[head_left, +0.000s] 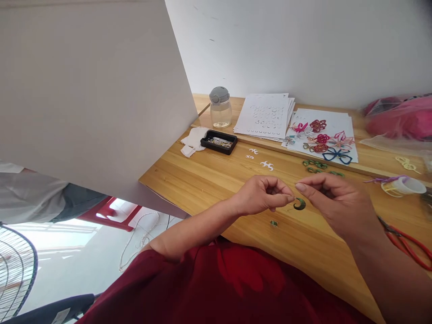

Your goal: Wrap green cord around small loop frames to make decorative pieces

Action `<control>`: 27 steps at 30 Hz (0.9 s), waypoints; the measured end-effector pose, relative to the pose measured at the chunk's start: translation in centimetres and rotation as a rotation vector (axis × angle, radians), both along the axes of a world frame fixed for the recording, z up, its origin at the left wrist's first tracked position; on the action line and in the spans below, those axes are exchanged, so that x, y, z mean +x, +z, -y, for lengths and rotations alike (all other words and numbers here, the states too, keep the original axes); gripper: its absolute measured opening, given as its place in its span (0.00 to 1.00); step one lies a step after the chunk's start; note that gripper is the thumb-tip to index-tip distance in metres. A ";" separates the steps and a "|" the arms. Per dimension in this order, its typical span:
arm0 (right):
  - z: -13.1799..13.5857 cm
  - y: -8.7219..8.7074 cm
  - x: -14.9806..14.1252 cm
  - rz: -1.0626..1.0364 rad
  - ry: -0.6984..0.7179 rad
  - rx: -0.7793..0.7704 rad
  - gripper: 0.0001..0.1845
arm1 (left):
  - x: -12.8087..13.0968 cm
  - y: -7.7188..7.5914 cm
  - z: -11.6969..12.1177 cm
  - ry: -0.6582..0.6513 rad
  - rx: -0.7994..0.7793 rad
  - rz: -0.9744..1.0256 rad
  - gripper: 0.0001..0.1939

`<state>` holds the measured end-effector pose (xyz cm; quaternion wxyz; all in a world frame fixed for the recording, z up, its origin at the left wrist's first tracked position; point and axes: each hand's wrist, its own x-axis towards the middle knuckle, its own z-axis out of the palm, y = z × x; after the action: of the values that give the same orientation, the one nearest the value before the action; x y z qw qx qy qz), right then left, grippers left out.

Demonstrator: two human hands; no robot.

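Note:
My left hand (261,194) is curled into a pinch above the wooden table (209,180), its fingertips holding one end of a small green crescent-shaped piece (299,204). My right hand (332,200) faces it, thumb and forefinger pinched close to the same piece from the other side. Whether the right fingers touch the piece I cannot tell. A second small green bit (273,223) lies on the table just below my left hand.
A black tray (218,141) of small parts, a clear jar (220,108), stacked white cut-out sheets (266,116), coloured thread flowers (320,139), green rings (315,165), a cup (401,185) and red-handled pliers (410,245) lie about. A white board (84,90) stands at the left.

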<state>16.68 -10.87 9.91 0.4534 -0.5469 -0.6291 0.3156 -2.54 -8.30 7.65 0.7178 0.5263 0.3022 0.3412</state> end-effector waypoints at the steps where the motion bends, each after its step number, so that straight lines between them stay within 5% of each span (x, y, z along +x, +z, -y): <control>1: -0.3 -0.4 0.0 -0.068 0.024 -0.056 0.17 | 0.1 0.0 -0.2 -0.008 -0.018 0.017 0.23; 6: 0.0 -2.6 -0.1 -0.398 0.092 -0.328 0.21 | 0.5 -0.1 -1.2 0.017 -0.041 0.079 0.24; 10: 1.9 -3.0 -0.8 -0.380 0.036 -0.387 0.18 | 0.9 -0.5 -2.4 0.083 -0.035 0.069 0.28; 15: 3.6 -1.1 -1.4 0.014 -0.080 -0.188 0.12 | 1.7 -1.2 -3.7 0.110 -0.019 0.047 0.28; 21: 1.8 0.8 -0.1 0.435 -0.236 0.110 0.07 | 1.7 -2.5 -4.2 0.012 -0.034 0.006 0.25; 27: -1.4 -1.1 1.0 0.341 -0.188 0.081 0.09 | 1.5 -3.9 -4.6 -0.048 -0.138 0.012 0.25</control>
<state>17.67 -9.45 8.80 0.3891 -0.6303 -0.6550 0.1490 -1.08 -3.73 3.70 0.7622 0.4804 0.3082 0.3054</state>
